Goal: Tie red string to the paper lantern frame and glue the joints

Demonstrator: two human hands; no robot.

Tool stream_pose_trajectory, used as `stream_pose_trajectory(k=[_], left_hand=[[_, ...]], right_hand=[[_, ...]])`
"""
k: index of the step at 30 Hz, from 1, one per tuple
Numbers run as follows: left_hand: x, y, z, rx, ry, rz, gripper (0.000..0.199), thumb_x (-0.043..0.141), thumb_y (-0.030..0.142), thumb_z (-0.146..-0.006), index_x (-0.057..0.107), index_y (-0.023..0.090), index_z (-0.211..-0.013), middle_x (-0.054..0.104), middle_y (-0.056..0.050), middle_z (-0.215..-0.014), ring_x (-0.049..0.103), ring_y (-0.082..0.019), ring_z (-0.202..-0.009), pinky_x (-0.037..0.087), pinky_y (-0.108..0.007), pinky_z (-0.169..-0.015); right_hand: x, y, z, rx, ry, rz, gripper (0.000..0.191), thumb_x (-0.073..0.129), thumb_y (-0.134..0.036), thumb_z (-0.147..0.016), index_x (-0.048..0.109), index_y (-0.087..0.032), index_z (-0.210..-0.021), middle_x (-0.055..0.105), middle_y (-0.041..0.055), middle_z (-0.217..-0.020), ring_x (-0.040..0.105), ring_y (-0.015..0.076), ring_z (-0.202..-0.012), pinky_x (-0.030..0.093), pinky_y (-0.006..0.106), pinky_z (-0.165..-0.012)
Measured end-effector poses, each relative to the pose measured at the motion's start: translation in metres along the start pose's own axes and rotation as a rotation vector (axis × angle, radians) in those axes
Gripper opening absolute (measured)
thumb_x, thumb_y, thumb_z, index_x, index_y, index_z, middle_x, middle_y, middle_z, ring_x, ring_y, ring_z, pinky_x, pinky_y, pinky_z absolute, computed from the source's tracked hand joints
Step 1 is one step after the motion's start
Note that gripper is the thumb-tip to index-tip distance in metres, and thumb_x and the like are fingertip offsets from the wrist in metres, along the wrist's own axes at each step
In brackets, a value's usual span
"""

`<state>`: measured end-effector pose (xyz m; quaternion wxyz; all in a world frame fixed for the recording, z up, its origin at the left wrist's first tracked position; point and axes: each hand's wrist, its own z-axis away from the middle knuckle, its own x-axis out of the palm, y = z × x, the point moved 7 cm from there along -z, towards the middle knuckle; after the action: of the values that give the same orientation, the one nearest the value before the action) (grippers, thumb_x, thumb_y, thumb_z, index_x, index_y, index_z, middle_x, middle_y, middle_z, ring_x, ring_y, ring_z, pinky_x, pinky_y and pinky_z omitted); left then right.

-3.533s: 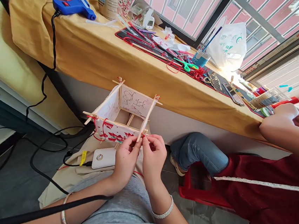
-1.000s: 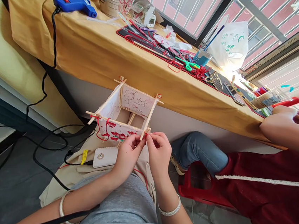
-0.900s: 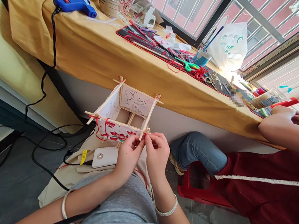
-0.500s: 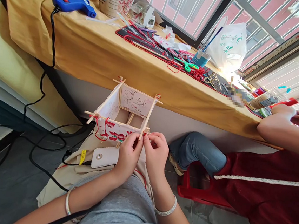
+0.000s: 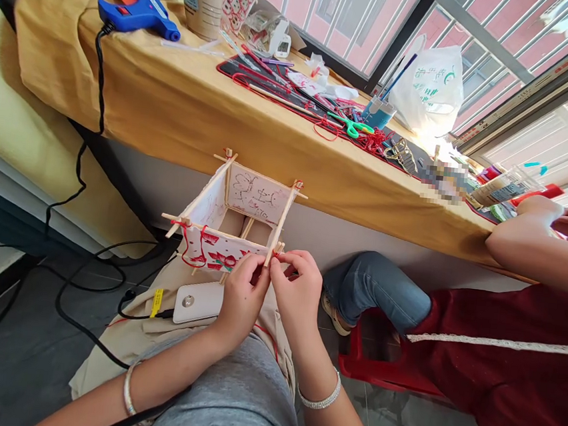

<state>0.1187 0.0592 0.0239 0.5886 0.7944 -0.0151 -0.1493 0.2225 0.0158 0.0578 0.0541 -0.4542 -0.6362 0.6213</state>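
Observation:
A box-shaped frame of thin wooden sticks (image 5: 281, 221), with white panels between them, stands over my lap. Its near panel (image 5: 224, 253) bears red and green printed flowers, and the far panel (image 5: 258, 196) has dark drawn lines. Red cord binds the corners, and a loop of it (image 5: 202, 242) hangs at the left. At the near right corner, my left hand (image 5: 243, 296) is closed in a pinch on the stick end. Close beside it, my right hand (image 5: 297, 288) pinches red cord at the same corner; the fingertips mostly hide it.
A white power bank (image 5: 198, 302) with a black cable lies on my lap. On the cloth-covered table (image 5: 175, 89) are a blue glue gun (image 5: 140, 11), green scissors (image 5: 353, 126), red cords and a plastic bag (image 5: 434, 87). Another person's arm (image 5: 546, 248) reaches in from the right.
My hands stay pinched at the same corner, with only a slight shift of the right fingers. The view has tilted a little; the frame keeps its place.

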Motion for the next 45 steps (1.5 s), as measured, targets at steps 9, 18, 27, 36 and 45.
stream_pose_trajectory(k=[9, 18, 27, 36, 45], left_hand=[[-0.003, -0.001, -0.003, -0.027, 0.002, 0.014, 0.014, 0.049, 0.027, -0.084, 0.058, 0.019, -0.076, 0.059, -0.001, -0.073, 0.053, -0.014, -0.064, 0.042, -0.023, -0.060], [-0.004, -0.013, -0.007, -0.130, -0.016, 0.118, 0.017, 0.053, 0.033, -0.080, 0.062, 0.019, -0.082, 0.066, -0.004, -0.083, 0.059, -0.017, -0.073, 0.046, -0.027, -0.065], [0.001, -0.025, -0.009, -0.406, -0.108, 0.459, 0.028, 0.068, 0.040, -0.069, 0.066, 0.015, -0.083, 0.061, 0.000, -0.065, 0.050, -0.011, -0.054, 0.038, -0.019, -0.048], [0.007, -0.028, 0.001, -0.538, 0.061, 0.621, 0.042, 0.073, 0.046, -0.059, 0.063, 0.012, -0.080, 0.062, -0.001, -0.066, 0.052, -0.009, -0.052, 0.040, -0.018, -0.046], [0.014, -0.028, 0.005, -0.639, 0.080, 0.706, 0.039, 0.074, 0.043, -0.058, 0.062, 0.013, -0.079, 0.066, -0.003, -0.067, 0.060, -0.013, -0.055, 0.043, -0.020, -0.045]], right_hand=[[0.004, -0.001, -0.002, -0.037, -0.019, 0.060, 0.013, 0.055, -0.017, -0.075, 0.068, -0.017, -0.071, 0.060, 0.0010, -0.078, 0.049, 0.0088, -0.054, 0.041, 0.022, -0.055], [0.006, -0.006, -0.001, -0.124, -0.021, 0.103, 0.014, 0.054, -0.016, -0.077, 0.067, -0.017, -0.074, 0.058, 0.0013, -0.079, 0.050, 0.0099, -0.059, 0.040, 0.022, -0.057], [0.013, 0.001, -0.001, -0.163, -0.040, -0.085, 0.015, 0.051, -0.016, -0.080, 0.065, -0.016, -0.075, 0.057, 0.0038, -0.081, 0.051, 0.0110, -0.063, 0.042, 0.022, -0.054], [0.012, -0.002, 0.004, -0.247, 0.060, -0.057, 0.016, 0.050, -0.015, -0.081, 0.065, -0.015, -0.076, 0.057, 0.0048, -0.080, 0.052, 0.0131, -0.068, 0.044, 0.024, -0.059], [0.014, -0.006, 0.010, -0.379, 0.111, 0.108, 0.022, 0.045, -0.015, -0.085, 0.064, -0.014, -0.074, 0.057, 0.0057, -0.078, 0.051, 0.0136, -0.066, 0.044, 0.025, -0.060]])
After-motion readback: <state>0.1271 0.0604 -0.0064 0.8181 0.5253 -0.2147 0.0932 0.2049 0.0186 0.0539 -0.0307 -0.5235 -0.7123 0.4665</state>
